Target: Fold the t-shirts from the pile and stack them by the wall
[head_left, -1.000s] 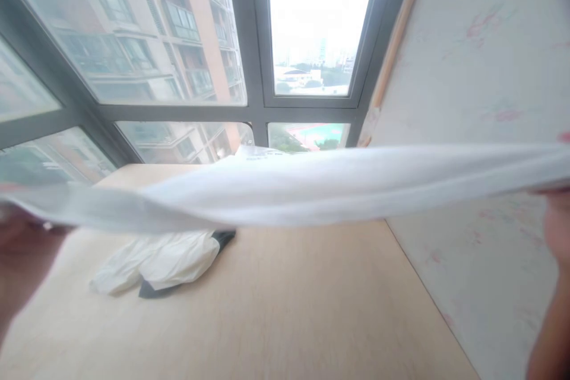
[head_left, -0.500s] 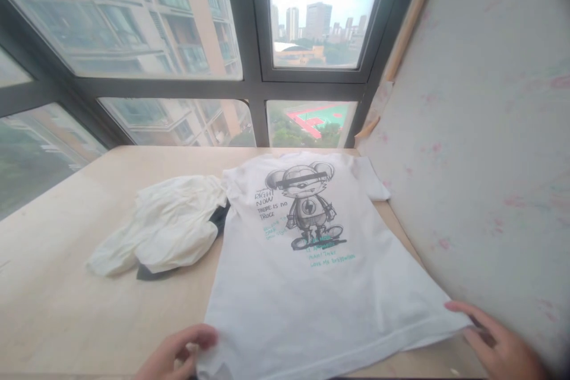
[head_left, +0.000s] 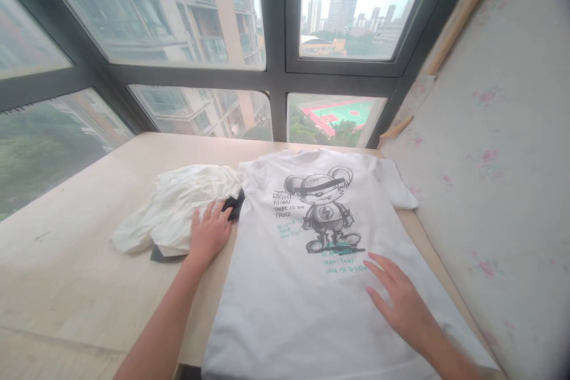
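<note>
A white T-shirt [head_left: 285, 303] lies spread flat, its neck toward the window, with a sketched cartoon mouse and black and green lettering on it. My left hand [head_left: 211, 233] rests fingers apart at the right edge of a crumpled cream garment [head_left: 178, 205] with dark parts showing beneath. Over the shirt's printed front, just below the mouse's feet, is my right hand [head_left: 398, 303], fingers spread and holding nothing; whether it touches the cloth I cannot tell. The shirt's hem runs out of view at the bottom.
Both garments lie on a pale wooden surface [head_left: 57, 261]. A dark-framed window [head_left: 278, 80] borders its far side and left. Close along the shirt's right side stands a wall [head_left: 503, 219] with floral paper, partly peeling near the window corner.
Both hands have let go of the shirt's bottom corners. The left moved forward to the cream garment, and the right moved forward and inward over the shirt. The view shifted slightly.
</note>
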